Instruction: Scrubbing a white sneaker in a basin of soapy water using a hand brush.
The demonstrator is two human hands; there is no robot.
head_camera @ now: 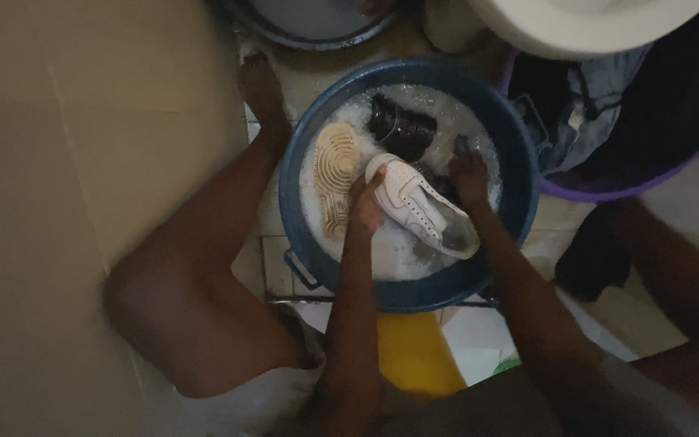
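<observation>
A round blue basin (511, 146) full of soapy water stands on the floor between my knees. My left hand (363, 209) grips the toe end of a white sneaker (418, 204) held over the suds. My right hand (468, 174) is closed on something dark behind the sneaker, possibly a brush, but I cannot make it out. A second sneaker (335, 171) lies sole up at the left of the basin. A dark crumpled item (400, 128) soaks at the far side.
A purple tub (608, 190) of dark clothes stands to the right. A white rounded fixture (592, 28) is at top right and another basin (309, 28) at top. A beige wall runs along the left. A yellow object (418, 352) lies under me.
</observation>
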